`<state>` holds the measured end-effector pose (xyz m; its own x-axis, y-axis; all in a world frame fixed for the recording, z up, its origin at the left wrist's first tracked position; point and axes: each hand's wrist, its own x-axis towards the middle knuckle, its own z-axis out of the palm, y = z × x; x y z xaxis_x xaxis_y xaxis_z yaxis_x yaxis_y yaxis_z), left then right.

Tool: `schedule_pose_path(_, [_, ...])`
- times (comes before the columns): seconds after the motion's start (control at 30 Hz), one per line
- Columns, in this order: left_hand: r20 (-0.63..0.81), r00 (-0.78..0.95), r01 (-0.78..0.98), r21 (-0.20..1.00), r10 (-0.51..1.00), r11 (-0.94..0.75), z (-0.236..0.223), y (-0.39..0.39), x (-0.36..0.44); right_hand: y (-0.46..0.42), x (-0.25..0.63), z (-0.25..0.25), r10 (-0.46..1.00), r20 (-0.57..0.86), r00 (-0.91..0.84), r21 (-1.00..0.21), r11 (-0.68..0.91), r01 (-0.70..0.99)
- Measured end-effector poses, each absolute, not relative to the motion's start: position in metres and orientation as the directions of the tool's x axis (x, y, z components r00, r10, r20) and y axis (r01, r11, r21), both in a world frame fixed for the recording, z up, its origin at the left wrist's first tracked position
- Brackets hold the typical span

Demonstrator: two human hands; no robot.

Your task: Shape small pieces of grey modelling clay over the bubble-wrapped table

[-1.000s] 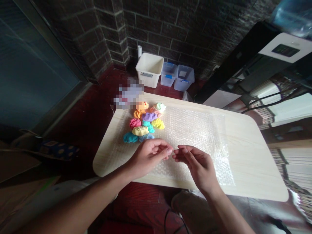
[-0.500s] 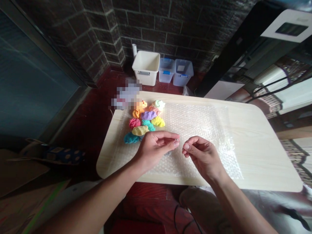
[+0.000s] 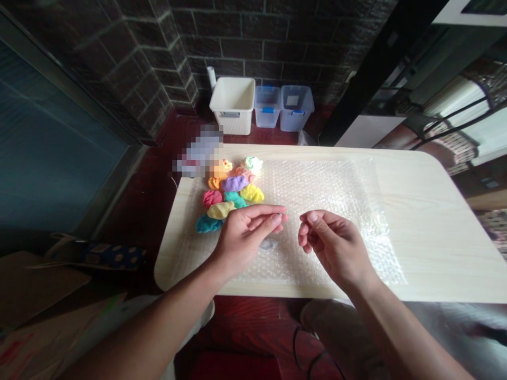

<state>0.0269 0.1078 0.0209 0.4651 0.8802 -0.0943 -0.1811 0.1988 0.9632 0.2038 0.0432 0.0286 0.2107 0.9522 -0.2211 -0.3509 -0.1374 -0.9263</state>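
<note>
While the left hand (image 3: pixel 246 230) and right hand (image 3: pixel 336 241) curl inward, whether clamped on anything I cannot tell, a rounded grey piece (image 3: pixel 269 244) and crumpled colourful lumps (image 3: pixel 235 183) lie on glossy, bumpy bubble wrap (image 3: pixel 325 184).

The person's bare left hand (image 3: pixel 241 243) and bare right hand (image 3: pixel 338 243) have slender fingers, with a short, rounded nail visible on the right thumb (image 3: pixel 313 216). Slim, smooth left forearm (image 3: pixel 170 311) and right forearm (image 3: pixel 400 316) are uncovered as far as the view reaches. Low down, a rounded, dull grey-brown cloth shape (image 3: pixel 330 324) looks like a trouser leg, its details lost in shadow.
</note>
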Motion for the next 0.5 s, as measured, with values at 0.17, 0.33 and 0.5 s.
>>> schedule_pose_path(0.17, [-0.102,0.485,-0.159,0.966,0.869,0.202,0.0188,0.1043,0.0282,0.0418,0.2034,0.0317,0.954,-0.228,0.197,-0.908,-0.135,-0.396])
schedule_pose_path(0.33, [-0.109,0.488,-0.158,0.965,0.866,0.21,0.0188,0.1029,0.0278,0.0402,0.2019,0.0331,0.96,-0.23,0.16,-0.888,-0.14,-0.438])
schedule_pose_path(0.5, [-0.096,0.49,-0.16,0.967,0.867,0.198,0.0188,0.1034,0.0264,0.0367,0.2023,0.0295,0.958,-0.265,0.113,-0.853,-0.178,-0.49])
